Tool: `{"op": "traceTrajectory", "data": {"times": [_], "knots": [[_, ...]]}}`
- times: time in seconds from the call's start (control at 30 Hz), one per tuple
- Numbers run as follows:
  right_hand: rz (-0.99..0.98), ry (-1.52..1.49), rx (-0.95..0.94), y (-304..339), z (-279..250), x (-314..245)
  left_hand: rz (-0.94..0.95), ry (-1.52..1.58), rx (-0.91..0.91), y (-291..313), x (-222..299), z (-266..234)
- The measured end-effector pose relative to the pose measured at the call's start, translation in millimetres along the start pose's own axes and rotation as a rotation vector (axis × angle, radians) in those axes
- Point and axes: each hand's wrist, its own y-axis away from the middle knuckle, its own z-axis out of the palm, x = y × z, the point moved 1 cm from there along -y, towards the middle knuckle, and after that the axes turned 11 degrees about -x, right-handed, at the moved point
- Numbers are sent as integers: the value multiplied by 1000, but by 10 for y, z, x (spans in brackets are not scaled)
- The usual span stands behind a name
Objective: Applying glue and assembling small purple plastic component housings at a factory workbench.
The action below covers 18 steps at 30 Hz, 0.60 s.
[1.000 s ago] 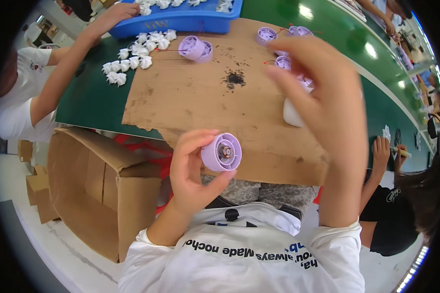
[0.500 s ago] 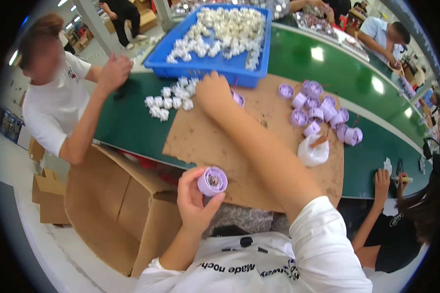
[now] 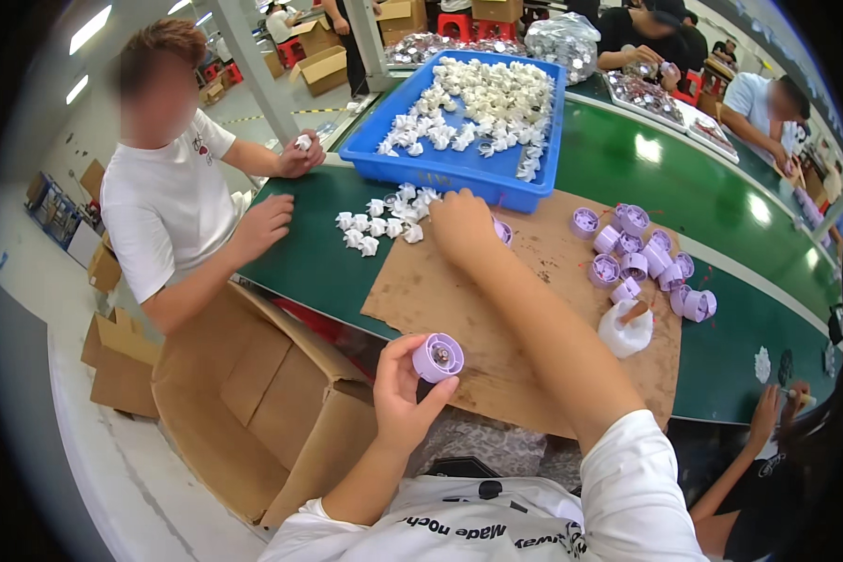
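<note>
My left hand [image 3: 405, 398], in front of the table's near edge, grips a round purple plastic housing [image 3: 438, 357] with its open face up. A small metallic piece shows in the housing's middle. My right hand [image 3: 461, 228] reaches across the cardboard sheet to the small white plastic parts [image 3: 377, 225] lying before the blue tray [image 3: 445, 173]. Its fingers are curled, and whatever is between them is hidden. Just beside that hand, another purple housing [image 3: 504, 232] is partly covered by it.
Several purple housings [image 3: 632, 265] with red wires lie on the cardboard sheet [image 3: 534, 375], near a white tub [image 3: 625, 330] with a brown stick. A large cardboard box [image 3: 244, 393] stands at the left. A co-worker's hand [image 3: 302, 155] holds a white part; other people sit along the green conveyor [image 3: 670, 164].
The view has shifted, so the table appears further right and lower. The co-worker's hands have moved apart, one lowered toward the table. My left hand keeps the purple housing; my right stays by the white parts.
</note>
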Motion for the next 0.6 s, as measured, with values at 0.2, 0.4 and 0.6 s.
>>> {"op": "traceTrajectory", "data": {"times": [0.2,0.4,0.6], "knots": [[10,-38,32,-109,73,-74,7,-12,-3,-7,38,40],[-3,-290,148,-28,-93,-95,-12,-38,19,11,65,-37],[-87,-826,263,344,-557,-17,-6,-15,30,-32,21,-44]]}}
